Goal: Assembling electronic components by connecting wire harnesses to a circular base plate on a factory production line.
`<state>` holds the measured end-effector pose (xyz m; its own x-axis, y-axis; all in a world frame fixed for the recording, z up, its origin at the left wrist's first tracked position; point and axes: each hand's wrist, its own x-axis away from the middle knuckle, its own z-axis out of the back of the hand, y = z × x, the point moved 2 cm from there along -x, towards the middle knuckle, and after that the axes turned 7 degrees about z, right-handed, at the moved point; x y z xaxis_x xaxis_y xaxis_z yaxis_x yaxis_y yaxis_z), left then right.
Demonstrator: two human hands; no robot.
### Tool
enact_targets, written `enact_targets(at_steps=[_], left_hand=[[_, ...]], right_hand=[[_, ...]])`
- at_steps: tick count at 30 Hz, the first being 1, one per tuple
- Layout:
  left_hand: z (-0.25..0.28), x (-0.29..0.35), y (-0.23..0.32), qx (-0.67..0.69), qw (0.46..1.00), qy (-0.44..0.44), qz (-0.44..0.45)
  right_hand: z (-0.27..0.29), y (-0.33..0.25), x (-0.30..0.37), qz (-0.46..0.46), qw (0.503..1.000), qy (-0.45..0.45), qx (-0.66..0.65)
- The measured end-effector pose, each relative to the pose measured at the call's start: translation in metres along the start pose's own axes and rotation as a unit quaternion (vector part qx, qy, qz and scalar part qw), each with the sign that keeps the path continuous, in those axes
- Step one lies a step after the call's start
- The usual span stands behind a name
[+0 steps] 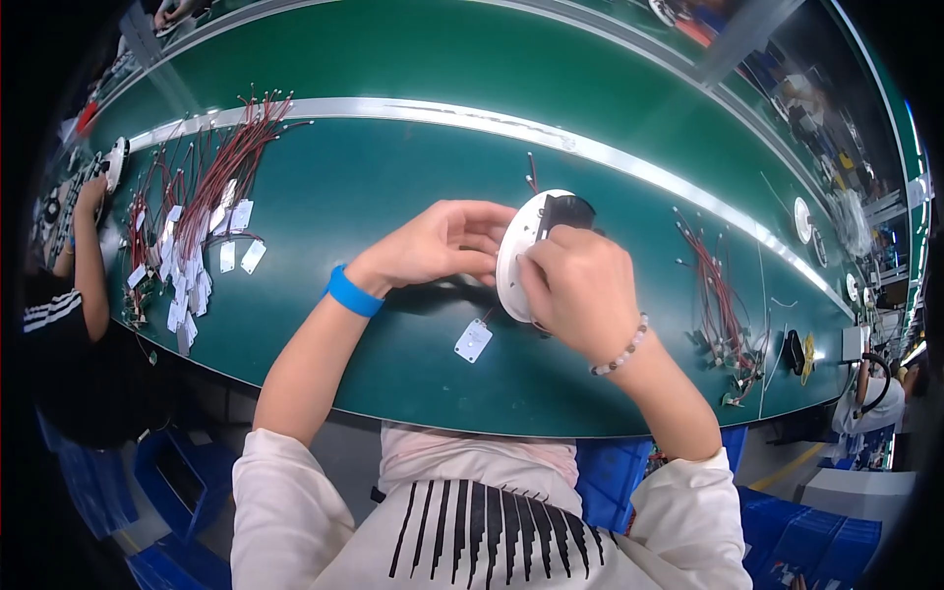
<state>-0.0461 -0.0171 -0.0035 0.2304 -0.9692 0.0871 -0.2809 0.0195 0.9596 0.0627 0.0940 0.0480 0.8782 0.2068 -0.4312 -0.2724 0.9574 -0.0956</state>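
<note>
A white round disc (511, 258) with small holes is held tilted on edge above the green bench. Its rim rests in the fingers of my left hand (433, 241), which wears a blue wristband. On the disc's right side is a black part (570, 210), its lower end covered by my right hand (585, 285). The fingers of that hand are closed around the part, its thumb against the disc's face. Below the disc lies a small white rectangular board (473, 340) with a thin wire. Wire ends with white connectors (532, 175) show behind the disc.
Left on the bench (364, 177) lies a bundle of red-black wires (231, 157) with white boards (187, 280). More wires (713, 280) with small green boards are at right, near a black item (794, 351) and yellow loop (808, 358). A co-worker's arm (90, 256) is far left.
</note>
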Motion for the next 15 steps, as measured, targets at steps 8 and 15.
enact_targets(at_steps=[8, 15], left_hand=[[0.008, -0.009, -0.019, 0.009, 0.999, -0.004, 0.053], [0.006, -0.008, -0.019, 0.018, 0.997, 0.015, 0.069]], right_hand=[[0.008, 0.013, -0.002, -0.015, 1.0, 0.006, -0.025], [-0.015, 0.082, -0.024, -0.101, 0.886, -0.001, -0.452]])
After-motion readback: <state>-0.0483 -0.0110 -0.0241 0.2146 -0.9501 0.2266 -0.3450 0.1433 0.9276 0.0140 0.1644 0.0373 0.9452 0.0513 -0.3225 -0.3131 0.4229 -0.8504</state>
